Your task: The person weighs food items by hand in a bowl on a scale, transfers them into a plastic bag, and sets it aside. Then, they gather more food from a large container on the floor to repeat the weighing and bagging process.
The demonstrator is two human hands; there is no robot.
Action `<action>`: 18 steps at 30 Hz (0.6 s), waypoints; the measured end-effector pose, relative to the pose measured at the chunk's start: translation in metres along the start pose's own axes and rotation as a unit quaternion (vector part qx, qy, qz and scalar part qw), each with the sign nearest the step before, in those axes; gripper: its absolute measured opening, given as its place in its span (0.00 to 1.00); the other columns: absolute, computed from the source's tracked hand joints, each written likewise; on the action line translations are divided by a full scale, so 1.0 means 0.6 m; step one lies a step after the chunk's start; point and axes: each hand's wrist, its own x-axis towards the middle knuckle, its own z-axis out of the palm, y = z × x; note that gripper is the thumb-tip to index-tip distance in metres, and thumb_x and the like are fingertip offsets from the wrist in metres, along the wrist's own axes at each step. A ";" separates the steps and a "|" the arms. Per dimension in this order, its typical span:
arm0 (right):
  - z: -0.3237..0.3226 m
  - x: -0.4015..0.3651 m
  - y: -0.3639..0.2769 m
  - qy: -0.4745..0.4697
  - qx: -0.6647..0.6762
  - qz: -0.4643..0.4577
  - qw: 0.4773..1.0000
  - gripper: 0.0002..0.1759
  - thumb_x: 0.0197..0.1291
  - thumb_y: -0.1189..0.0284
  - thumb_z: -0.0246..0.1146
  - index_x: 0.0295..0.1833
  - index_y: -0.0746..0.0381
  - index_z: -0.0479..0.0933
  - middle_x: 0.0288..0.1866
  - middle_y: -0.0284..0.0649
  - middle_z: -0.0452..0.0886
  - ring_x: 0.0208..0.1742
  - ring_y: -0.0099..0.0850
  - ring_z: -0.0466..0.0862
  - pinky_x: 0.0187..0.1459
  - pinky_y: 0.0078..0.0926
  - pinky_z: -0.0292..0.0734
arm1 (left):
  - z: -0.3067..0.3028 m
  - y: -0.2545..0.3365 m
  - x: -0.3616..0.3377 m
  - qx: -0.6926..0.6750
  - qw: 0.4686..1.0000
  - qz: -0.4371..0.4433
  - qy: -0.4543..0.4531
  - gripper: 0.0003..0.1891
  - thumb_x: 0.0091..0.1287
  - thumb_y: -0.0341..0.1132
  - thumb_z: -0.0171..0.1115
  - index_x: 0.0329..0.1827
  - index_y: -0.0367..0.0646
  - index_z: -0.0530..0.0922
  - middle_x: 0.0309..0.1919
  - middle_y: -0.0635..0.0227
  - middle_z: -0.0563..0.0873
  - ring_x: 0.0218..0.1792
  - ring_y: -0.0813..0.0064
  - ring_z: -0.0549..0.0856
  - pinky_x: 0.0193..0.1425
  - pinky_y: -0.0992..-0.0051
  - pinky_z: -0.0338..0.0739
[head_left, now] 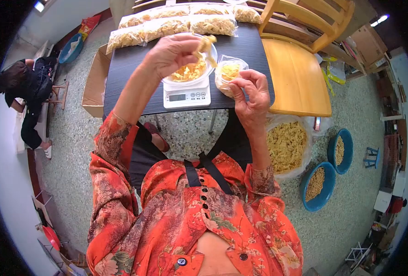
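My left hand point(172, 56) is raised over a white bowl point(211, 69), its fingers closed on a few curled yellow dried pieces point(206, 48). More of these yellow pieces point(188, 71) lie inside the bowl. Under it is a white kitchen scale point(187, 97) with a small display, whose digits I cannot read. Just right of the scale, a clear plastic bag point(223, 83) stands with its mouth open, partly filled with similar pieces. My right hand point(252, 92) pinches the bag's rim on the right side.
Several filled clear bags point(167, 28) line the far side of the dark table point(135, 83). A wooden chair point(291, 78) adjoins its right edge. On the floor stand a large lined tub point(286, 147) of yellow pieces and blue basins point(318, 186). Another person point(29, 92) sits far left.
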 end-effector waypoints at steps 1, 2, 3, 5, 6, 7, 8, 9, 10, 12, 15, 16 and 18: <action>0.002 -0.001 0.000 0.000 0.012 0.003 1.000 0.08 0.58 0.79 0.74 0.43 0.64 0.84 0.51 0.43 0.78 0.49 0.35 0.83 0.50 0.30 0.82 | 0.024 -0.014 0.004 0.064 0.998 0.012 0.002 0.11 0.67 0.29 0.71 0.49 0.32 0.86 0.40 0.63 0.90 0.34 0.80 0.89 0.36 0.84 0.86; 0.002 -0.003 -0.001 -0.001 0.011 0.004 1.000 0.08 0.58 0.79 0.74 0.43 0.64 0.84 0.51 0.43 0.78 0.49 0.35 0.83 0.50 0.30 0.82 | 0.044 -0.024 0.004 0.138 0.990 0.040 0.007 0.11 0.66 0.30 0.71 0.47 0.32 0.87 0.38 0.63 0.90 0.32 0.80 0.88 0.34 0.83 0.85; 0.002 -0.005 -0.002 -0.002 0.015 0.006 1.000 0.08 0.58 0.79 0.73 0.43 0.64 0.85 0.52 0.43 0.78 0.50 0.35 0.83 0.51 0.30 0.82 | 0.066 -0.031 -0.001 0.211 0.975 0.068 0.012 0.11 0.65 0.30 0.72 0.46 0.31 0.87 0.36 0.64 0.90 0.30 0.80 0.88 0.33 0.83 0.83; 0.001 -0.008 -0.001 -0.004 0.017 0.009 1.000 0.08 0.58 0.79 0.73 0.43 0.64 0.85 0.52 0.44 0.77 0.50 0.35 0.83 0.51 0.30 0.82 | 0.095 -0.043 -0.001 0.361 0.922 0.138 0.000 0.09 0.63 0.31 0.69 0.42 0.36 0.88 0.28 0.65 0.89 0.27 0.80 0.86 0.33 0.80 0.82; 0.002 -0.011 0.001 0.001 0.013 0.004 1.000 0.08 0.59 0.79 0.73 0.44 0.64 0.85 0.53 0.44 0.77 0.50 0.36 0.83 0.52 0.30 0.82 | 0.102 -0.047 0.003 0.450 0.875 0.181 -0.011 0.09 0.63 0.31 0.70 0.43 0.37 0.88 0.29 0.66 0.88 0.29 0.79 0.86 0.35 0.77 0.81; 0.001 -0.013 0.002 0.006 0.008 0.001 1.000 0.08 0.59 0.79 0.73 0.44 0.64 0.85 0.53 0.44 0.77 0.51 0.36 0.83 0.52 0.30 0.83 | 0.107 -0.051 0.006 0.533 0.817 0.221 -0.021 0.09 0.63 0.31 0.71 0.43 0.38 0.88 0.30 0.67 0.87 0.31 0.78 0.86 0.37 0.75 0.80; 0.000 -0.015 0.002 0.006 0.007 0.002 1.000 0.08 0.59 0.79 0.73 0.44 0.64 0.85 0.53 0.44 0.77 0.51 0.36 0.83 0.52 0.30 0.83 | 0.112 -0.058 0.009 0.532 0.818 0.220 -0.022 0.09 0.63 0.31 0.71 0.43 0.38 0.88 0.30 0.67 0.87 0.31 0.78 0.86 0.37 0.75 0.80; -0.001 -0.015 -0.001 0.012 0.014 0.007 1.000 0.08 0.59 0.79 0.73 0.45 0.64 0.85 0.53 0.43 0.78 0.51 0.34 0.82 0.52 0.29 0.81 | 0.117 -0.064 0.012 0.581 0.764 0.279 -0.041 0.10 0.62 0.31 0.72 0.44 0.38 0.88 0.31 0.65 0.85 0.32 0.73 0.86 0.38 0.72 0.80; -0.003 -0.017 -0.002 0.019 0.022 0.013 1.000 0.09 0.60 0.78 0.73 0.45 0.64 0.85 0.54 0.42 0.78 0.50 0.33 0.81 0.52 0.28 0.80 | 0.121 -0.070 0.015 0.625 0.703 0.335 -0.059 0.11 0.60 0.32 0.72 0.45 0.39 0.88 0.31 0.63 0.84 0.32 0.69 0.86 0.38 0.69 0.80; -0.007 -0.019 -0.001 0.023 0.021 0.013 0.999 0.08 0.60 0.79 0.73 0.45 0.65 0.85 0.54 0.42 0.78 0.51 0.33 0.81 0.53 0.29 0.79 | 0.135 -0.077 0.017 0.616 0.706 0.345 -0.049 0.12 0.59 0.32 0.73 0.45 0.39 0.88 0.32 0.61 0.83 0.33 0.65 0.86 0.39 0.68 0.80; -0.018 -0.021 0.012 0.031 -0.005 0.007 0.999 0.09 0.60 0.79 0.73 0.46 0.65 0.85 0.54 0.43 0.78 0.52 0.35 0.82 0.54 0.30 0.80 | 0.147 -0.074 0.008 0.590 0.740 0.320 -0.031 0.12 0.59 0.32 0.72 0.45 0.39 0.87 0.34 0.59 0.84 0.37 0.59 0.86 0.41 0.65 0.81; -0.020 -0.022 0.016 0.035 -0.033 0.003 0.999 0.09 0.59 0.79 0.73 0.46 0.65 0.85 0.54 0.45 0.77 0.53 0.36 0.82 0.54 0.30 0.81 | 0.145 -0.073 0.003 0.586 0.736 0.333 -0.053 0.11 0.59 0.31 0.72 0.44 0.39 0.87 0.35 0.59 0.85 0.39 0.57 0.86 0.43 0.64 0.81; -0.020 -0.026 0.017 0.036 -0.015 0.012 0.999 0.09 0.60 0.79 0.73 0.46 0.65 0.85 0.54 0.45 0.77 0.53 0.36 0.82 0.54 0.30 0.80 | 0.146 -0.073 -0.009 0.603 0.701 0.373 -0.079 0.10 0.61 0.28 0.67 0.44 0.39 0.86 0.37 0.57 0.88 0.45 0.56 0.86 0.49 0.62 0.81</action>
